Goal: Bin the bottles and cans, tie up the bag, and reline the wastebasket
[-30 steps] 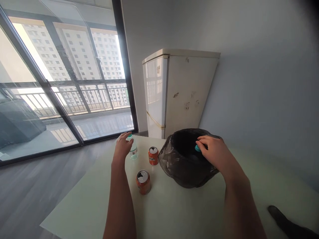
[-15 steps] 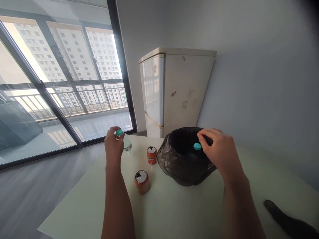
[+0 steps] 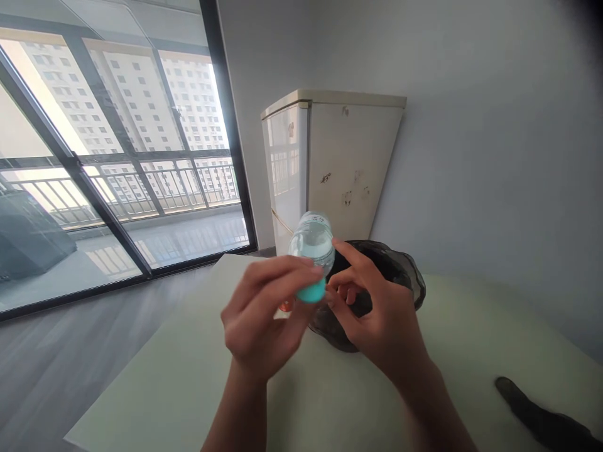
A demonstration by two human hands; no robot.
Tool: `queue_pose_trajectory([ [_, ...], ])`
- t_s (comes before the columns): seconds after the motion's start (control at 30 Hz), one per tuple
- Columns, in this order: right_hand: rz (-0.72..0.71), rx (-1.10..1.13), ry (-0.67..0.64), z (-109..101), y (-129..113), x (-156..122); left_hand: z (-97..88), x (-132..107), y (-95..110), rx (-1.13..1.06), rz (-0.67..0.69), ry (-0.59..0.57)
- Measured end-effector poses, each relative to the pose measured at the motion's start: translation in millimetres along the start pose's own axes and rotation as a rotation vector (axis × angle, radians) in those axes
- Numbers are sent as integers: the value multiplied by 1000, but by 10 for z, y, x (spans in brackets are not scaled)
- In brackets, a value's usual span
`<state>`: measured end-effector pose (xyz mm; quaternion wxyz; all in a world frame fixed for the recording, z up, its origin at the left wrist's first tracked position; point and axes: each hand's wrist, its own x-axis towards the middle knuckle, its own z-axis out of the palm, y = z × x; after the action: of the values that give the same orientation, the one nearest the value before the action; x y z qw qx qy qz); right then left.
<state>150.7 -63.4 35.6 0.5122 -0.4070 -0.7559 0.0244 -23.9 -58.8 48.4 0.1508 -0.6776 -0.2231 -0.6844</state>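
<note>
Left hand [image 3: 261, 320]: our fingertips and thumb pinch the bright teal round cap [image 3: 311, 290] of a clear plastic bottle [image 3: 311, 242], gripping it from the left; the hand is a little blurred.
Right hand [image 3: 379, 307]: we see the index finger stretched out to the bottle's right side, the thumb tip just beside the cap and the other fingers curled; we cannot tell whether this hand grips anything.
Bottle: it is held up in the air between our two hands, tilted, the cap towards us and the body reaching away; in view it overlaps the refrigerator behind.
Bag: a dark, see-through plastic bag [image 3: 336, 333] with a wide mouth sits on the tabletop behind our right hand, which hides part of it.
Can: we make out only a sliver of an orange-red can [image 3: 284, 307] behind our left hand.
Tabletop: pale green and smooth [image 3: 155, 389], it spreads beneath both hands; at lower right is a dark, long object [image 3: 541, 408] with a rounded end, which we cannot identify.
Beyond: we face a scuffed off-white refrigerator [image 3: 353, 150], and to its left a dark-framed glass sliding door [image 3: 111, 216].
</note>
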Motion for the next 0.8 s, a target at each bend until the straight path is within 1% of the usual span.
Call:
queue_pose_trajectory([
  [0.07,-7,-102,127,-17,6,-7,56,-23,122,-48,10,-56],
  [0.13,-42,-192,229,-43,27,-7,98,-44,198,-108,16,-114],
  [0.27,-145,-268,293,-72,55,6,171,-71,231,-231,57,-155],
  [0.37,-169,-334,334,-87,83,23,203,-77,204,-306,12,-205],
  [0.43,-108,-386,387,-126,133,40,197,-72,181,-373,-44,-226],
  [0.53,79,-440,467,-229,266,67,138,-48,151,-378,-132,-199],
  [0.6,206,-430,451,-288,370,79,82,-27,142,-334,-209,-218],
  [0.67,311,-393,358,-298,464,88,22,-6,147,-267,-296,-254],
  [0.73,378,-368,222,-242,538,99,-39,16,171,-160,-359,-260],
  [0.8,390,-366,129,-130,596,119,-104,39,213,-60,-392,-243],
])
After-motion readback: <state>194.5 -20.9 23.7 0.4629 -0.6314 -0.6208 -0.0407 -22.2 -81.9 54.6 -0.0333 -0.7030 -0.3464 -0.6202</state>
